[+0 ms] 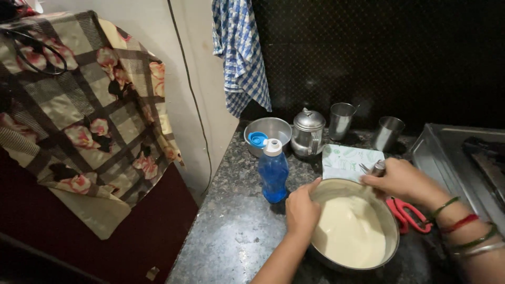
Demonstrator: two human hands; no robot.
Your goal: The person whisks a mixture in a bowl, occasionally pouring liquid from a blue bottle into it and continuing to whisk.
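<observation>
A steel bowl (388, 218) of pale cream batter (351, 231) sits on the dark granite counter (231, 231). My left hand (301, 209) grips the bowl's near-left rim, thumb over the edge. At the bowl's far rim my right hand (400, 180) is closed around a metal whisk (370, 168), whose wires and handle top stick out to the left. Bangles circle my right wrist.
A blue water bottle (273, 172) stands left of the bowl. Behind it are a steel bowl holding a blue cap (268, 134), a lidded steel pot (309, 131), two steel cups (341, 120), a folded cloth (344, 160), red-handled scissors (406, 213) and a stove (463, 158).
</observation>
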